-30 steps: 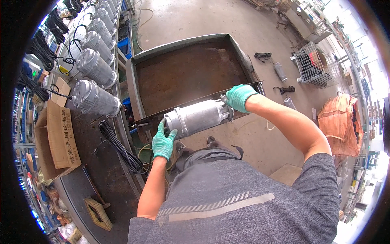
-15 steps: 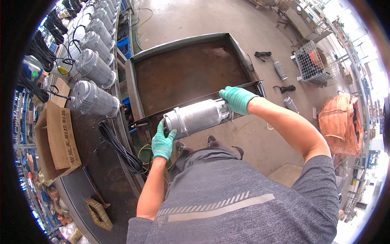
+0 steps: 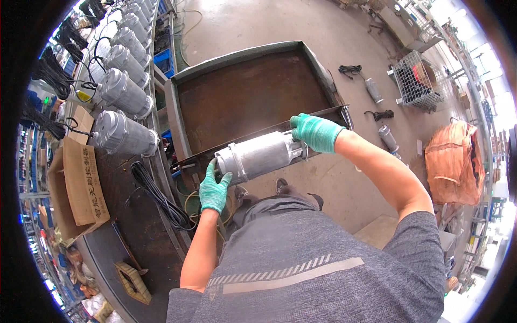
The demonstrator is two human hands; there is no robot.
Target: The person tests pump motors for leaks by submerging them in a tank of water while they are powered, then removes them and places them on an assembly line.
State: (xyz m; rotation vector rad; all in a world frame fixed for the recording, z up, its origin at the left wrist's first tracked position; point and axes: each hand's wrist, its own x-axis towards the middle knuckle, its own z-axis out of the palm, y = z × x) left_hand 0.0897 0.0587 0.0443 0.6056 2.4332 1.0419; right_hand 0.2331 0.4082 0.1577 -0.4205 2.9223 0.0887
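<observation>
A silver cylindrical pump motor point(image 3: 259, 157) lies on its side across the near edge of a shallow metal tank. My left hand point(image 3: 214, 191), in a green knit glove, wraps its fingers and thumb round the left end. At the other end, my right hand point(image 3: 316, 133), gloved alike, is closed on the framework there; its fingertips are partly hidden behind the metal. Beyond the motor is the tank point(image 3: 176, 116), with brown, stained insides. To the left, a coil of black cable point(image 3: 161, 196) rests on the dark bench.
Several similar motors point(image 3: 126, 132) with black cables line the left bench. An opened cardboard box point(image 3: 81, 188) and a wooden frame point(image 3: 132, 282) are nearer me. Two smaller pumps point(image 3: 372, 90) lie on the floor at right, near a wire basket point(image 3: 417, 81) and an orange sack point(image 3: 452, 161).
My view has shifted slightly. Both hands keep their hold at the two ends of the motor, which stays in nearly the same place.
</observation>
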